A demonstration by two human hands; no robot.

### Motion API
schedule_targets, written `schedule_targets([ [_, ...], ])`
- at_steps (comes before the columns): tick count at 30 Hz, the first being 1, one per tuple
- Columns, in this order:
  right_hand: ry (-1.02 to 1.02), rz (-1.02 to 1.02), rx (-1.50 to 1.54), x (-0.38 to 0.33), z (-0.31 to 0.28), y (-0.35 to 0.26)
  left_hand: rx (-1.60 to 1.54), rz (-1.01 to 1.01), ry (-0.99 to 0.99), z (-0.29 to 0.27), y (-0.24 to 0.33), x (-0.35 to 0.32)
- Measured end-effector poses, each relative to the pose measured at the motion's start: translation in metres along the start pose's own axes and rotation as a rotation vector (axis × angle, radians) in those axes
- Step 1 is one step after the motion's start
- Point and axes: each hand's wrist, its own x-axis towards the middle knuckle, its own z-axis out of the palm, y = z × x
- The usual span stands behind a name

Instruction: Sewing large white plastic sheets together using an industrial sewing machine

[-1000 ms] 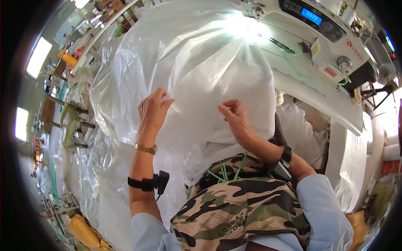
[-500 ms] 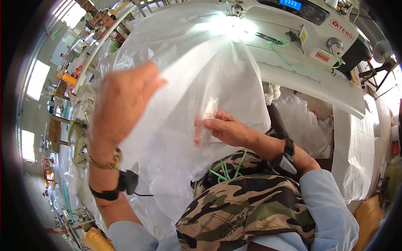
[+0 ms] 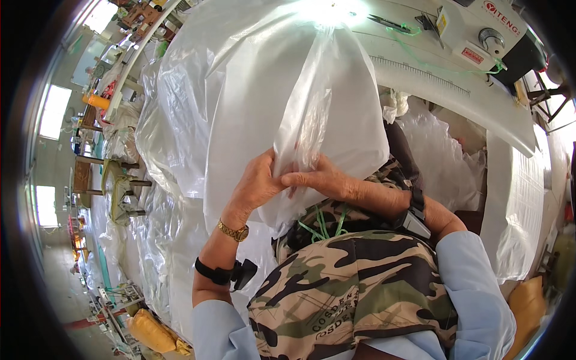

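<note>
White and clear plastic sheeting (image 3: 255, 108) hangs in folds from a brightly lit spot on the sewing machine (image 3: 441, 45) down to my lap. My left hand (image 3: 255, 186) and my right hand (image 3: 327, 180) meet at a gathered clear plastic film (image 3: 309, 129), thumbs nearly touching. Both hands are closed on this film, with several fingertips hidden behind it. A gold watch (image 3: 233, 230) and a black strap are on my left wrist; my right wrist has a black strap with a small device (image 3: 414, 219).
Black thread snips (image 3: 390, 24) and green thread lie on the machine bed, beside a ruler scale (image 3: 420, 75). Crumpled clear plastic (image 3: 441, 150) sits below the table at right. Green strings (image 3: 324, 225) rest on my camouflage apron (image 3: 354, 288). A wooden stool (image 3: 114, 186) stands at left.
My left hand has come down and to the right from the raised spot, and now grips the film beside my right hand. The view has shifted slightly.
</note>
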Motion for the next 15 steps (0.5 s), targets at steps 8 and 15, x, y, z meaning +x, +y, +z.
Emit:
schedule_targets([
  [8, 0.263, 0.177, 0.029, -0.014, -0.022, -0.004, 0.473, 0.12, 0.302, -0.053, -0.008, 0.002],
  [15, 0.26, 0.205, 0.086, -0.035, -0.021, -0.006, 1.115, 0.054, 0.532, -0.097, 0.035, 0.016],
])
